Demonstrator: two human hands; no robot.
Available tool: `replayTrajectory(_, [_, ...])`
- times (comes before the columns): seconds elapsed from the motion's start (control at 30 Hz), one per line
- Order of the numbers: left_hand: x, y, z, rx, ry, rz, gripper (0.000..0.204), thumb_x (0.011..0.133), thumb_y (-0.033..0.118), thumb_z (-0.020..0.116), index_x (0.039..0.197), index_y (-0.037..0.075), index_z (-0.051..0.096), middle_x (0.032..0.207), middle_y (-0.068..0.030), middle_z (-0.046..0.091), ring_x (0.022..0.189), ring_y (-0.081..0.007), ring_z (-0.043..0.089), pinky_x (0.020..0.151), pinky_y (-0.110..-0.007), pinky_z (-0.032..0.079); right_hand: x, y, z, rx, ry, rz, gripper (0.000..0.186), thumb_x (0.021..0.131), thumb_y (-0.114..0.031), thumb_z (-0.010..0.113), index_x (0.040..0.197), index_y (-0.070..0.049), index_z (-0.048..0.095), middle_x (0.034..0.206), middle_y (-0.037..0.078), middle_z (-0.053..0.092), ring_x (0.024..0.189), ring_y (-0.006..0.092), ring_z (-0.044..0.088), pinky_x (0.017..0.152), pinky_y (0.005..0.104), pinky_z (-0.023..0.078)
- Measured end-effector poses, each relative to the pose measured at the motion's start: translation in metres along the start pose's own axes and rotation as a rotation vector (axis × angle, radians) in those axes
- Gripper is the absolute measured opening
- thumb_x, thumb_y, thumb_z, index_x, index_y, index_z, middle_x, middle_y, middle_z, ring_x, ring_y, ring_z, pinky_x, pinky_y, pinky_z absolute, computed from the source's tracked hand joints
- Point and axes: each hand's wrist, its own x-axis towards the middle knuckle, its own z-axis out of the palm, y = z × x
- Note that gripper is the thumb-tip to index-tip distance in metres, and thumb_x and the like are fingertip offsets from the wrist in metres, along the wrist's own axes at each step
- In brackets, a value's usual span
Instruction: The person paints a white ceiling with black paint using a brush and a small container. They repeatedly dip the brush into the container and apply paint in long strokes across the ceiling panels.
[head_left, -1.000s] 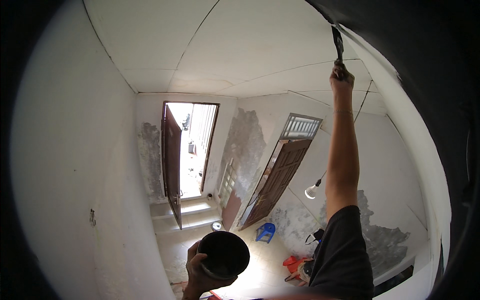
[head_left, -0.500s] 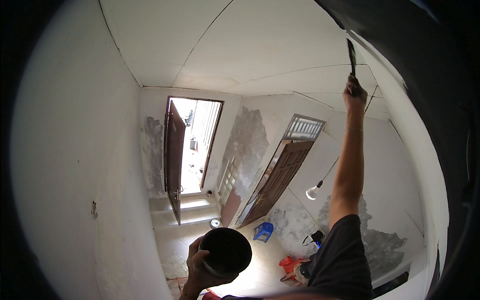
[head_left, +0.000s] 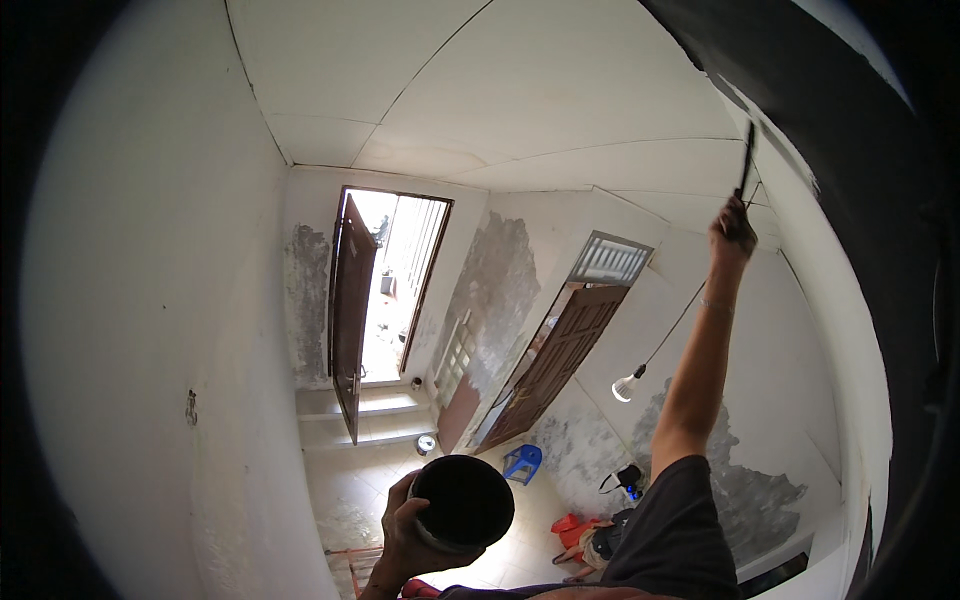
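My left hand (head_left: 403,532) is wrapped round a round, open-topped paint pot (head_left: 465,503) at the lower middle. Its inside looks black. High at the right, at the end of my raised arm, my right hand (head_left: 733,232) is closed on the handle of a dark paintbrush (head_left: 748,160). The brush points up, its tip at the lower edge of a broad black painted band (head_left: 850,130) beside the white wall strip. Whether the bristles touch the surface I cannot tell.
A light bulb (head_left: 627,385) hangs by a cord left of my right arm. Far below are a blue stool (head_left: 522,464), a seated person's legs (head_left: 590,548) and a small can (head_left: 426,444). An open brown door (head_left: 350,310) and a second brown door (head_left: 560,360) stand beyond.
My right hand and the brush have shifted right and lower in the picture. The pot in my left hand has moved slightly right. My view has turned a little.
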Motion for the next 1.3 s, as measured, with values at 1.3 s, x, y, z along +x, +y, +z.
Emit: replayTrajectory(1.3, [0.013,-0.002,0.025,-0.048,-0.057,0.067,0.114,0.056,0.037,0.106,0.145,0.026,0.035,0.14,-0.0307,0.053,0.126,-0.0479,0.062,0.103,-0.054,0.056,0.009,-0.051,0.046,0.03,0.011,0.123,0.033,0.108,0.004,0.043,0.135,0.02,0.049,0.08,0.008,0.044,0.056,0.0117,0.027,0.047,0.0263,0.023])
